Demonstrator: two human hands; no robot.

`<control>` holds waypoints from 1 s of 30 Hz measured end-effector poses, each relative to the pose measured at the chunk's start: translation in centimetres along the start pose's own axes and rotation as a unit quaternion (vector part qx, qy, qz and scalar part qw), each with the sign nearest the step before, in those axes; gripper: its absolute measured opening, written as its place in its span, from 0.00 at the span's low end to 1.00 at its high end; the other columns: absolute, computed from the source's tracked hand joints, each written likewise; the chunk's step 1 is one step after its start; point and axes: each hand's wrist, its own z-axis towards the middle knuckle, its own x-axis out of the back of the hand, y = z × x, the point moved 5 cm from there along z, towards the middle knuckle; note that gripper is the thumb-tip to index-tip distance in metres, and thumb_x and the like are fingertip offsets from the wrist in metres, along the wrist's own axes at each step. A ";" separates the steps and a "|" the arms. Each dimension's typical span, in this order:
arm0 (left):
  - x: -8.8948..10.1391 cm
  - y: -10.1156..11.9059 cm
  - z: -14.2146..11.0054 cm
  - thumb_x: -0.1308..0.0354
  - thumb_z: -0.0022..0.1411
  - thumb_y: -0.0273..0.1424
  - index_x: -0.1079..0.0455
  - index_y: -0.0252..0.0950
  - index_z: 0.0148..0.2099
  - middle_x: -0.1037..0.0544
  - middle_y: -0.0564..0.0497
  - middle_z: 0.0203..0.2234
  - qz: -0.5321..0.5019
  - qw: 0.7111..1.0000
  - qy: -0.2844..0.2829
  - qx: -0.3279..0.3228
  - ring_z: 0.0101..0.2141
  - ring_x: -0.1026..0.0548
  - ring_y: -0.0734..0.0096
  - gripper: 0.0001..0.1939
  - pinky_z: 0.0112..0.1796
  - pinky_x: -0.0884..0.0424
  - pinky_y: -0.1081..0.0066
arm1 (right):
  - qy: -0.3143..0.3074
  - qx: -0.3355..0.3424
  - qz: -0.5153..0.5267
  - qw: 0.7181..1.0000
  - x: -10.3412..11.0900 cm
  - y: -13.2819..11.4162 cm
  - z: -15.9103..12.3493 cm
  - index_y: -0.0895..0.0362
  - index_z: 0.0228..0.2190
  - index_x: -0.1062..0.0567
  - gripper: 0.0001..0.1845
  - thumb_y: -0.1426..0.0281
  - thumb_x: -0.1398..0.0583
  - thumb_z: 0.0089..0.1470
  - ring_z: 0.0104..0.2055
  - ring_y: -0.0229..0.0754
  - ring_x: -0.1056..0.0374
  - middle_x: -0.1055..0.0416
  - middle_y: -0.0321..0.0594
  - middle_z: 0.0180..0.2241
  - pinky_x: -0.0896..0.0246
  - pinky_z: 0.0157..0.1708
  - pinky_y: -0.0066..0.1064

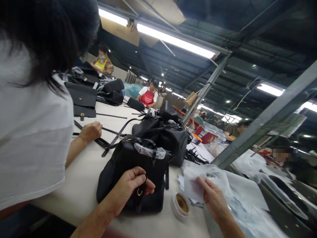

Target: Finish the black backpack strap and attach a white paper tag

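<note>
At the far left, a co-worker in a white top (34,132) sits close beside you, one hand (90,131) resting just above a long black strap (104,142) on the white surface (74,198). Past that hand, a pile of black bags (83,96) lies farther along the surface, and a person in a yellow apron (102,64) sits beyond it.

Your left hand (128,186) is curled closed on the black leather bag (131,175), with the fingers gripping a dark strap end by its brass ring (140,192). The bag lies on the surface directly beneath that hand, well apart from your right hand, and clear plastic (150,151) wraps its top handle. Two more black bags (170,142) stand just behind it, and a person in a red apron (148,97) sits far ahead.

An open round tin of brownish paste (180,205) stands on the surface between your hands, nearer the right one. Your right hand (213,198) is partly open, its fingers and thumb pinching a crumpled sheet of white tissue paper (204,181) near the surface's edge. More white tissue (247,201) spreads out to the right of that hand, and a metal post (208,86) rises beyond it.
</note>
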 end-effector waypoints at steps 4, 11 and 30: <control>-0.4 0.5 -0.7 0.39 0.53 0.44 0.37 0.36 0.32 0.19 0.48 0.24 0.048 0.999 -0.003 0.012 0.25 0.24 0.69 0.17 0.29 0.34 0.72 | -0.117 -0.085 0.091 0.985 -5.6 -0.9 -4.8 0.54 0.27 0.22 0.19 0.51 0.33 0.44 0.20 0.39 0.39 0.34 0.32 0.17 0.42 0.22 0.28; -0.3 2.5 -2.9 0.39 0.52 0.39 0.31 0.34 0.26 0.26 0.49 0.26 0.180 0.980 0.059 -0.059 0.26 0.31 0.71 0.13 0.28 0.38 0.72 | -0.160 -0.070 0.159 0.972 -14.2 -1.1 -10.8 0.53 0.36 0.19 0.20 0.53 0.31 0.45 0.26 0.38 0.34 0.25 0.33 0.25 0.39 0.26 0.25; 0.6 2.1 -4.0 0.41 0.51 0.37 0.33 0.34 0.24 0.36 0.56 0.18 0.193 0.969 0.131 -0.079 0.23 0.39 0.75 0.12 0.26 0.42 0.73 | -0.100 -0.125 0.292 0.943 -17.6 0.9 -12.9 0.54 0.31 0.17 0.19 0.57 0.26 0.37 0.23 0.40 0.29 0.21 0.37 0.26 0.33 0.23 0.28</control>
